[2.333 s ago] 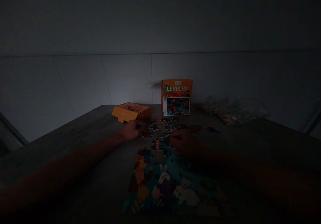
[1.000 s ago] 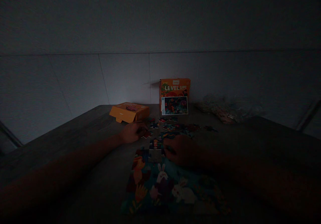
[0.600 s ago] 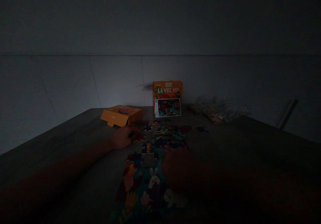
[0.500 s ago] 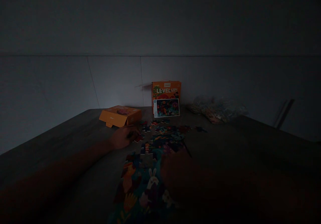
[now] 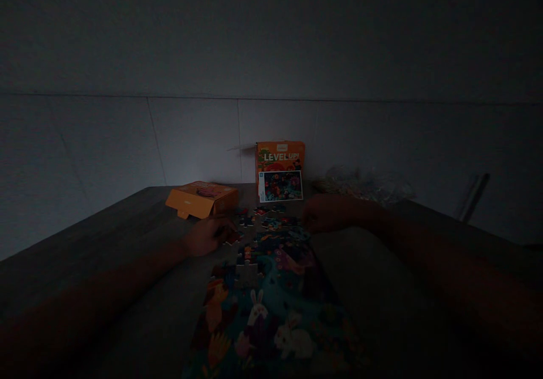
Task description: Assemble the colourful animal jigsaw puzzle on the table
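Observation:
A partly joined jigsaw puzzle (image 5: pixel 275 288) with rabbits and flowers stretches from the near edge to the middle of the dark table. Left of its far end, my left hand (image 5: pixel 206 236) has its fingers closed on a reddish puzzle piece (image 5: pixel 232 237) at table level. My right hand (image 5: pixel 324 214) reaches to the far right side of the puzzle, fingers curled down among loose pieces; what they hold is hidden. More loose puzzle pieces (image 5: pixel 271 222) lie between the hands. A gap shows bare table in the puzzle's left part.
An orange box (image 5: pixel 280 150) stands against the wall, a picture card (image 5: pixel 280 186) leaning on its front. Another orange box (image 5: pixel 203 198) lies open at the back left. Clear plastic bags (image 5: pixel 365 184) are heaped at the back right. The light is very dim.
My right hand has moved from over the middle of the puzzle to the loose pieces at the far right, uncovering the white rabbit. My left hand has stayed almost in place.

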